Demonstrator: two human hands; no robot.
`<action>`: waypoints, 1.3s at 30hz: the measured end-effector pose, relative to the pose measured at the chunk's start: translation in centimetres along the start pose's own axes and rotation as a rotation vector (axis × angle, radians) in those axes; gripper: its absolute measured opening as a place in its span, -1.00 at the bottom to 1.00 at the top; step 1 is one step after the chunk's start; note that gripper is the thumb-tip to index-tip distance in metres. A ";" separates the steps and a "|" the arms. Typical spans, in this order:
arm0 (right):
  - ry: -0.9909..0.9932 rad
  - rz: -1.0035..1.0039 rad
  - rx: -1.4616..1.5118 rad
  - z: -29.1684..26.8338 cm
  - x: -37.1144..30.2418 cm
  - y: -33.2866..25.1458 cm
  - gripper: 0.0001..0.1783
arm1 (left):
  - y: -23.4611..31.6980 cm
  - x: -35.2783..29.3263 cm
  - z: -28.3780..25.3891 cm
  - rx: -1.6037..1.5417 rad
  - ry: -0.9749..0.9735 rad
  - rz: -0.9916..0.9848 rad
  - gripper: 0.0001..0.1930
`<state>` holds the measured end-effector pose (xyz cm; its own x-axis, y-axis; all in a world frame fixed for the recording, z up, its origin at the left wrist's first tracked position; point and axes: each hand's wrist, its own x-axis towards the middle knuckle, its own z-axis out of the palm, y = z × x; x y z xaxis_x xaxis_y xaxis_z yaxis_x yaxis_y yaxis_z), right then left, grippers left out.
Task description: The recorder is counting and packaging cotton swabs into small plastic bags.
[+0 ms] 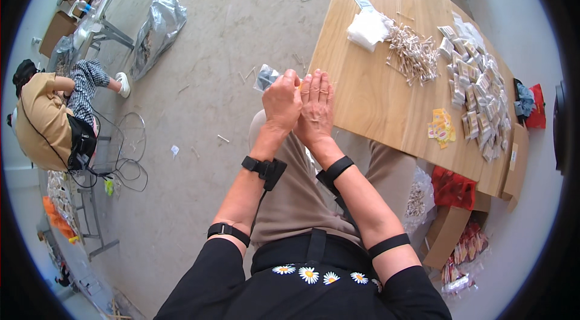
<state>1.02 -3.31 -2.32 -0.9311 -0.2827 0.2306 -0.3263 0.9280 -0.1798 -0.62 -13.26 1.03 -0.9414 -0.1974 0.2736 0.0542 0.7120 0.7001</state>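
My left hand (282,101) is closed, its fingers curled in beside my right hand at the table's near left corner. A small clear plastic bag with something dark in it (266,77) shows just beyond the left knuckles; I cannot tell whether the hand grips it. My right hand (316,105) lies flat with its fingers stretched out together, its side against the left hand. A sliver of orange-yellow (301,85) shows between the two hands, mostly hidden. On the wooden table (368,99) lie loose cotton swabs (412,51) and small yellow cards (442,128).
Clear plastic bags (367,29) lie beyond the swabs, and many filled swab packets (480,93) are heaped at the right. Below the table stand a cardboard box (447,236) and a red bag (453,188). A co-worker (45,117) sits at the left near cables (130,151).
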 end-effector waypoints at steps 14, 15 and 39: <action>-0.134 0.070 -0.036 -1.9 0.5 -1.0 0.09 | -3.2 -4.0 -1.9 -0.371 0.040 -0.323 -0.85; -0.124 0.071 -0.032 -1.8 0.4 -1.0 0.13 | -3.7 -4.6 -2.4 -0.493 0.000 -0.442 -0.85; 0.050 0.060 -0.010 0.7 0.4 -1.7 -0.29 | -4.4 -0.7 5.1 -1.373 0.228 -0.628 -0.80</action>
<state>1.06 -5.16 -2.59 -0.9396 -0.2140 0.2671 -0.2681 0.9454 -0.1856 -1.87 -12.87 -5.62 -0.8662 -0.4076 -0.2890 0.0561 -0.6540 0.7544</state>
